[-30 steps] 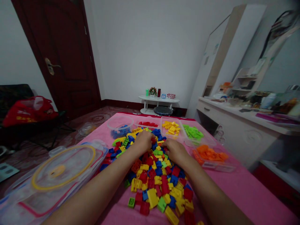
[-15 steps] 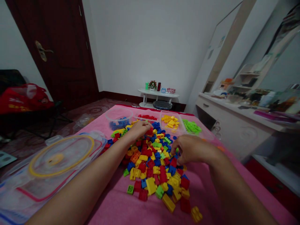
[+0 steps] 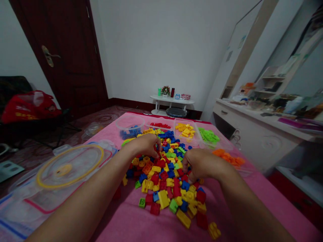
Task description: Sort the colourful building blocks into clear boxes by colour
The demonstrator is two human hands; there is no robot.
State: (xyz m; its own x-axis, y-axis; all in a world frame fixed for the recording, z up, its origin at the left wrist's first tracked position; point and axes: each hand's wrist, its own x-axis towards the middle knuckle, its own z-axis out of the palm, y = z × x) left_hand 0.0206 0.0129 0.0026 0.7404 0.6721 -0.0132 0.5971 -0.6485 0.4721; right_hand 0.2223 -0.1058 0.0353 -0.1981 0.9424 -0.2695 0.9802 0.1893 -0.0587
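Note:
A large mixed pile of toy building bricks in red, yellow, blue, green and orange lies on a pink cloth. My left hand reaches into the upper left of the pile, fingers bent down and together among red bricks; what they pinch is hidden. At the pile's right edge is my right hand, its fingers curled down and its thumb low beside red and blue bricks. Whatever lies between those fingers cannot be made out.
Behind the pile stand clear containers of blue bricks, red bricks, yellow bricks and green bricks. Orange bricks lie at the right. Clear lids are stacked at the left. A dresser stands to the right.
My left hand has drawn back toward me and dipped lower into the pile. My right hand stays at the right edge, slightly shifted. The view has turned a little, showing more orange bricks.

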